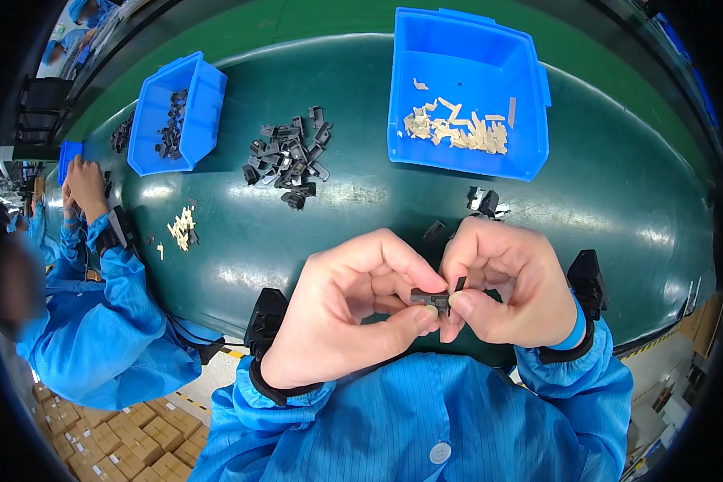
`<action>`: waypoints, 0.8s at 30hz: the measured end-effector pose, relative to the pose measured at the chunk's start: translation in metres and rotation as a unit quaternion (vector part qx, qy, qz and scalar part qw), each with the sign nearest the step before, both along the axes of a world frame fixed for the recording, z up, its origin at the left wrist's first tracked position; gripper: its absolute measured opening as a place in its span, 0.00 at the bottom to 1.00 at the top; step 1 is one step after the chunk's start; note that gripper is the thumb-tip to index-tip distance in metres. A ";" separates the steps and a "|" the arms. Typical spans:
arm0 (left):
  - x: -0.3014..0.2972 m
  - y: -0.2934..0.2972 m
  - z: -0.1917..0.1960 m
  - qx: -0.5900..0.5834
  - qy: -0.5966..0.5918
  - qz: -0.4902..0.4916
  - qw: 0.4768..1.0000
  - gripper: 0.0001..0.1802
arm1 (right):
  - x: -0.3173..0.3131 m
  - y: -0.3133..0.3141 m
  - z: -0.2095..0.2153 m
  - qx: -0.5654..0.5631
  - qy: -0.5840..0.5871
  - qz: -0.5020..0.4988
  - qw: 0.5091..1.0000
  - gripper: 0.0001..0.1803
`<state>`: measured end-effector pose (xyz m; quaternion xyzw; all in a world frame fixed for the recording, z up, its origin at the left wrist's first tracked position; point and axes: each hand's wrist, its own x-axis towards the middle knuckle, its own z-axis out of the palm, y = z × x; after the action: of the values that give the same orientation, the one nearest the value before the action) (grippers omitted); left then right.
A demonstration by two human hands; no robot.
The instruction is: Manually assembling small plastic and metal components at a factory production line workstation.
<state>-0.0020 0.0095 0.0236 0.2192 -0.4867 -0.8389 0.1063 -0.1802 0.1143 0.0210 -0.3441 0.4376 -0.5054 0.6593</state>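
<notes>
My left hand (353, 305) pinches a small black plastic part (430, 300) between thumb and forefinger, just above the near edge of the table. From the right, my right hand (510, 281) meets it, thumb and fingertips closed at the part's right end. A thin black strip (460, 283) sticks up between the right thumb and forefinger. Whether the strip is joined to the part is hidden by the fingertips. Beyond my hands lie a few black and silver parts (485, 202) and a small dark piece (434, 230).
A large blue bin (470, 66) holds many cream strips. Black parts (285, 157) are heaped on the green table (361, 213). Left of them stand another blue bin (205, 108) with black pieces and a small cream pile (183, 228). A co-worker in blue (112, 329) works close at left.
</notes>
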 end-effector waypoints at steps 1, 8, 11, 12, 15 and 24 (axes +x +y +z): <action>0.000 0.000 -0.001 -0.003 -0.001 -0.003 1.000 0.13 | 0.001 0.001 -0.001 -0.006 -0.002 -0.005 1.000 0.06; -0.006 0.006 0.004 0.050 -0.027 0.062 0.996 0.13 | 0.004 -0.001 -0.004 -0.033 0.061 -0.037 0.997 0.07; -0.003 0.006 -0.004 -0.066 -0.023 0.061 0.996 0.15 | 0.004 -0.003 -0.003 -0.073 0.104 -0.033 0.991 0.07; -0.002 0.007 -0.005 -0.133 -0.015 0.072 0.988 0.16 | 0.003 -0.004 -0.004 -0.073 0.104 -0.033 0.991 0.07; -0.002 0.005 -0.002 -0.320 0.003 0.092 0.943 0.17 | 0.000 -0.004 -0.008 -0.160 0.122 -0.036 0.979 0.06; -0.002 0.004 -0.010 -0.576 0.107 0.166 0.793 0.18 | 0.003 -0.005 -0.009 -0.192 0.111 -0.080 0.972 0.09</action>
<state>-0.0041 0.0135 0.0132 0.1039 -0.8215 -0.3907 0.4022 -0.1770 0.1093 0.0120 -0.4821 0.4285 -0.5901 0.4856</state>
